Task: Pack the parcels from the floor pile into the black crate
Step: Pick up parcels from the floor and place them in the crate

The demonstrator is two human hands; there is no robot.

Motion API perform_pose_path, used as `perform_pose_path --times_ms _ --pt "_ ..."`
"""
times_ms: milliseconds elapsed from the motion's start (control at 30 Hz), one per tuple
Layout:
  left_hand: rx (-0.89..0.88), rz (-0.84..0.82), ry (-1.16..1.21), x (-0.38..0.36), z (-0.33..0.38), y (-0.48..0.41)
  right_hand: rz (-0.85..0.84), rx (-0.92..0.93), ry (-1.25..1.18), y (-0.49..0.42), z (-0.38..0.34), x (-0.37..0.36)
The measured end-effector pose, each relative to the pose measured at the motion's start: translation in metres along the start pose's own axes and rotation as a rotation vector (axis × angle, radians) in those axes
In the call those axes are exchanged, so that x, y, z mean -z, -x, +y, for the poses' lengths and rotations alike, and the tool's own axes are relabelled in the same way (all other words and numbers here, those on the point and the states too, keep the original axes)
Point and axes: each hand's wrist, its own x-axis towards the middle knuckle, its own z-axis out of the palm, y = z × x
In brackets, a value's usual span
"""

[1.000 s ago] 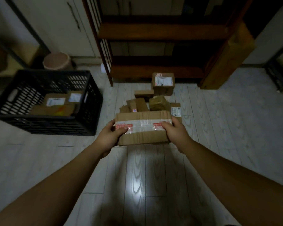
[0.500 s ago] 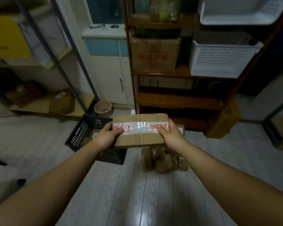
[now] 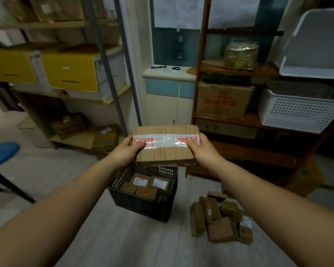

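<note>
Both hands clasp one cardboard parcel (image 3: 165, 145) held flat in the air. The left hand (image 3: 127, 152) wraps the parcel's left end, thumb on top across the tape and the other fingers hidden underneath; the right hand (image 3: 201, 149) grips the right end the same way, its thumb pressed on the tape near the right edge. Each grip is closed firmly on the parcel. A band of clear tape (image 3: 166, 141) with red print crosses the parcel's top face from end to end.

In the view, the parcel hangs above the far rim of the black crate (image 3: 143, 207), which stands on the pale plank floor (image 3: 127, 243). The parcel covers part of that far rim. Inside the crate lie several smaller cardboard parcels (image 3: 146, 186), two of them with white labels facing up. To the right of the crate, apart from it, the floor pile (image 3: 220, 218) of brown parcels lies in a loose heap; one at its right edge shows a white label.

Behind the parcel stands a wooden shelf unit (image 3: 245, 122) carrying a large printed carton (image 3: 223, 101) and white perforated baskets (image 3: 297, 110). On the left, a metal rack (image 3: 108, 60) holds yellow-fronted drawer boxes (image 3: 69, 73). A blue chair seat (image 3: 2, 153) shows at the left edge.
</note>
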Motion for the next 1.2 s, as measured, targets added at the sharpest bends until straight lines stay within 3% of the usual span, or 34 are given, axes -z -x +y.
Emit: perform_pose_path --times_ms 333,833,1200 --pt "0.065 -0.07 -0.096 0.128 0.002 -0.061 -0.011 -0.068 0.015 -0.056 -0.015 -0.125" --pt "0.063 -0.042 -0.179 0.157 0.016 -0.239 0.026 -0.039 0.012 -0.228 0.003 -0.169" --pt "0.072 -0.168 -0.347 0.188 -0.017 -0.377 0.074 -0.232 0.002 -0.315 0.04 -0.214"
